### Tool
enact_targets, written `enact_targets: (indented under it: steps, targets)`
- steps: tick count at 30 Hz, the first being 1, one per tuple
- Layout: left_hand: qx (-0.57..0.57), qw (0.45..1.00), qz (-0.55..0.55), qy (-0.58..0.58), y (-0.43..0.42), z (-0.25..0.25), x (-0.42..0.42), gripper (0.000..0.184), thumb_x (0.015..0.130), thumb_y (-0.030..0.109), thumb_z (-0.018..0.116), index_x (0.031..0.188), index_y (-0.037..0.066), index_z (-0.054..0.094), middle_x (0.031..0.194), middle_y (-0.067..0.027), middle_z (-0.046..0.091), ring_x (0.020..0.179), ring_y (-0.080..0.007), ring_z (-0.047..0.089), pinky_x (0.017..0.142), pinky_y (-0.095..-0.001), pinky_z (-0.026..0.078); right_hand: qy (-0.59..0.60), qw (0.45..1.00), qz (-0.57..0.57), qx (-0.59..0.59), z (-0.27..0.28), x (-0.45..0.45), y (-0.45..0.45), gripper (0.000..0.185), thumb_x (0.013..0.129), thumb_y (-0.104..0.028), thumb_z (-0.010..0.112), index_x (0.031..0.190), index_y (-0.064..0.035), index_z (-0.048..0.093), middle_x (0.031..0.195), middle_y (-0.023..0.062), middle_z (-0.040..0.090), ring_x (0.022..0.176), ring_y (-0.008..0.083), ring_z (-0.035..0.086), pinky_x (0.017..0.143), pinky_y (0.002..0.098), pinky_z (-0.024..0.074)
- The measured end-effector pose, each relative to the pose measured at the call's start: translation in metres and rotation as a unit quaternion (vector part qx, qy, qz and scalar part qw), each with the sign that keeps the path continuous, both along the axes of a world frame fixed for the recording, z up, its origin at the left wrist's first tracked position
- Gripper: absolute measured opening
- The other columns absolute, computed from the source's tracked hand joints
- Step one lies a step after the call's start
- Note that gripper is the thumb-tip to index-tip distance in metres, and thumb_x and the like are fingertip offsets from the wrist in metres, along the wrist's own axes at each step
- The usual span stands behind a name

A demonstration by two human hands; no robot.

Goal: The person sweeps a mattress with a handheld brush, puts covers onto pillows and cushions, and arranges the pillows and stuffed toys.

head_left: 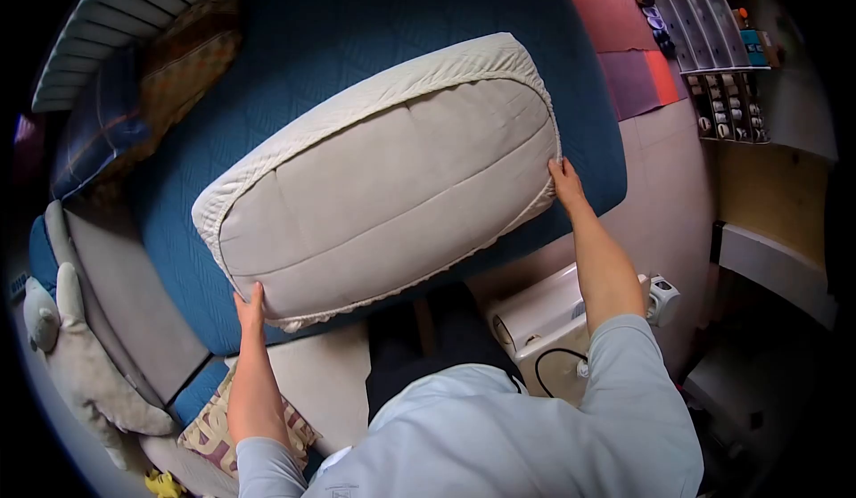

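Arms (pixel 604 262) outstretched, hands (pixel 568 182) wide apart, gripping

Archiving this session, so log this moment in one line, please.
left grip: cushion, near-left corner | right grip: right edge | cover: around cushion, gathered rim | blue surface: below

L hand (pixel 251 304) holds near-L corner of big off-white cushion (pixel 383 199), R hand (pixel 567 182) its R end; elastic-edged cover (pixel 299 137) hugs the rim, gathered side up. It's over a blue bed (pixel 383 8). Far L: plaid pillow (pixel 102 132) + brown pillow (pixel 187 61). Near L: grey plush toy (pixel 94 369), patterned pillow (pixel 212 431). Far R: grey rack (pixel 697 21). Near R: white unit (pixel 542 306) w/ black cable (pixel 538 371), ID unclear.
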State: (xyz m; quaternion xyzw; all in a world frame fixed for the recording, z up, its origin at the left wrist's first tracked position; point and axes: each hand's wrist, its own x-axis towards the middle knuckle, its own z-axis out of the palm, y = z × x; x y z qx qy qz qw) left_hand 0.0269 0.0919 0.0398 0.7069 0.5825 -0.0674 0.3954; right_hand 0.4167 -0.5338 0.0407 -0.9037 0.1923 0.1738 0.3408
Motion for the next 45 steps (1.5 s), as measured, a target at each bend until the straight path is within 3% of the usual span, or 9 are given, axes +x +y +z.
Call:
enact_targets:
  steps: [6,11,15,20,21,23,26,33,45]
  targets:
    - [0.063,0.996,0.003,-0.067,0.007,-0.011,0.026,0.058,0.086,0.037,0.071,0.125,-0.004,0.058,0.120,-0.0182,0.064,0.107,-0.0270,0.061,0.090,-0.0378,0.047,-0.046,0.995,-0.019,0.086,0.035,0.020,0.050,0.055,0.082,-0.038,0.068,0.120,0.0021,0.061,0.114,0.0191,0.067,0.106,0.0287,0.064,0.089,0.0349,0.0477]
    - [0.206,0.975,0.051,-0.057,0.047,0.115,0.047,0.046,0.085,0.037,0.072,0.096,-0.008,0.068,0.089,-0.0191,0.071,0.080,-0.0279,0.068,0.072,-0.0384,0.051,-0.121,0.990,0.027,0.064,0.155,0.026,0.115,0.048,0.084,-0.033,0.069,0.111,0.0066,0.063,0.103,0.0215,0.069,0.096,0.0293,0.067,0.081,0.0359,0.0501]
    - [0.251,0.950,0.036,0.181,0.100,0.125,-0.019,0.073,0.084,0.055,0.065,0.112,-0.012,0.059,0.102,-0.0278,0.066,0.094,-0.0395,0.064,0.084,-0.0484,0.048,-0.003,0.993,0.111,-0.045,0.132,-0.020,0.137,0.065,0.086,-0.051,0.061,0.117,0.0066,0.057,0.116,0.0290,0.062,0.112,0.0437,0.058,0.095,0.0456,0.0450]
    - [0.155,0.960,-0.233,-0.003,-0.010,0.031,-0.005,0.081,0.092,0.045,0.056,0.145,-0.009,0.027,0.154,-0.0302,0.016,0.146,-0.0407,0.009,0.118,-0.0480,0.010,0.163,0.966,0.123,-0.155,0.075,-0.035,0.200,0.063,0.091,-0.044,0.055,0.132,0.0019,0.042,0.130,0.0286,0.053,0.121,0.0423,0.051,0.102,0.0471,0.0403]
    - [0.247,0.879,-0.407,0.004,-0.056,0.021,-0.002,0.094,0.085,0.045,0.066,0.150,-0.003,0.018,0.156,-0.0300,0.010,0.145,-0.0452,0.005,0.116,-0.0558,0.008,0.135,0.971,0.124,-0.155,0.074,-0.048,0.191,0.066,0.090,-0.041,0.057,0.136,0.0022,0.037,0.133,0.0283,0.051,0.123,0.0424,0.049,0.103,0.0475,0.0390]
    - [0.156,0.920,-0.354,0.056,-0.141,0.089,0.048,0.107,0.075,0.041,0.077,0.152,0.002,0.013,0.157,-0.0281,0.003,0.144,-0.0500,0.001,0.114,-0.0625,0.006,-0.029,0.961,0.213,-0.173,0.064,-0.076,0.164,0.074,0.087,-0.033,0.062,0.142,0.0048,0.030,0.138,0.0291,0.044,0.128,0.0438,0.043,0.106,0.0483,0.0344]
    - [0.173,0.903,-0.394,0.004,-0.161,0.071,0.011,0.121,0.067,0.044,0.083,0.154,0.007,0.006,0.157,-0.0277,-0.004,0.143,-0.0518,-0.004,0.110,-0.0679,0.005,-0.219,0.841,0.487,-0.086,0.085,-0.121,0.157,0.077,0.078,-0.025,0.069,0.140,0.0075,0.036,0.142,0.0299,0.037,0.134,0.0474,0.033,0.113,0.0522,0.0243]
    - [0.092,0.880,-0.458,0.080,-0.158,0.045,0.045,0.103,0.067,0.055,0.077,0.147,0.009,0.032,0.154,-0.0256,0.019,0.142,-0.0495,0.014,0.107,-0.0715,0.013,-0.073,0.751,0.651,-0.078,0.063,-0.151,0.244,0.090,0.064,-0.045,0.081,0.142,-0.0180,0.043,0.149,0.0169,0.035,0.140,0.0405,0.026,0.112,0.0550,0.0255]
    - [0.135,0.884,-0.445,0.037,-0.026,0.036,0.237,0.091,0.079,0.060,0.061,0.148,0.008,0.034,0.158,-0.0197,0.016,0.146,-0.0382,0.012,0.114,-0.0610,0.009,-0.055,0.763,0.625,-0.154,0.053,0.003,0.392,0.096,0.077,-0.062,0.060,0.148,-0.0052,0.031,0.153,0.0175,0.028,0.144,0.0325,0.020,0.119,0.0461,0.0134]
